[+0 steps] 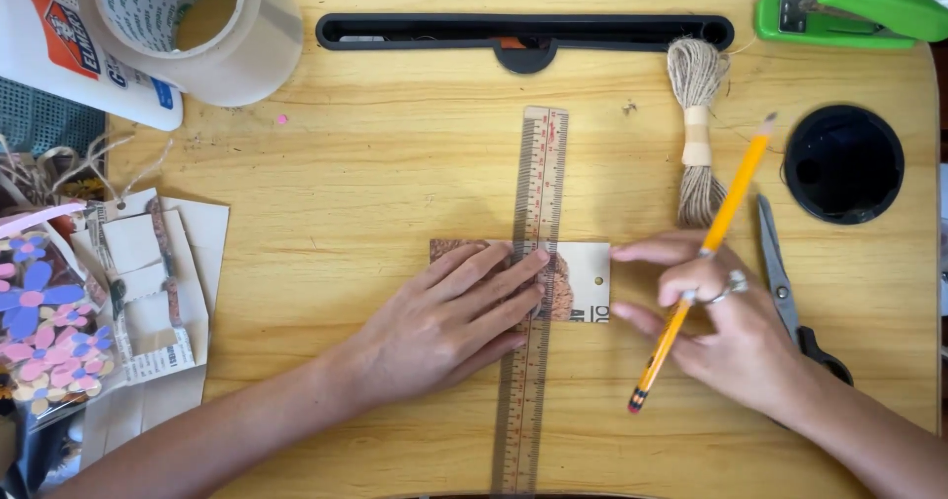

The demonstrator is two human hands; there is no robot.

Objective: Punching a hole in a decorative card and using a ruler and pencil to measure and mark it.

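My left hand [449, 316] lies flat, fingers spread and pressing down on a clear ruler [533, 292] and on the small printed paper tag [585, 282] beneath it; nothing is gripped, only pinned. The ruler runs straight away from me across the tag, which sits near the middle of the wooden desk [395, 163] with a punched hole near its right edge. My right hand [726, 321] holds a yellow pencil [703, 257] between its curled fingers, eraser end pointing back toward me and tip pointing up and away, while its forefinger and thumb reach out to touch the tag's right edge. Just right of that hand lie scissors [780, 282], and beyond them a round black cup recess [842, 163]. A hank of twine [697, 134] rests above the pencil tip, near a green stapler [849, 5]. At the far left are a roll of tape [188, 25], a glue bottle [59, 45], and a stack of paper tags [148, 292] beside flower-patterned paper [44, 331].
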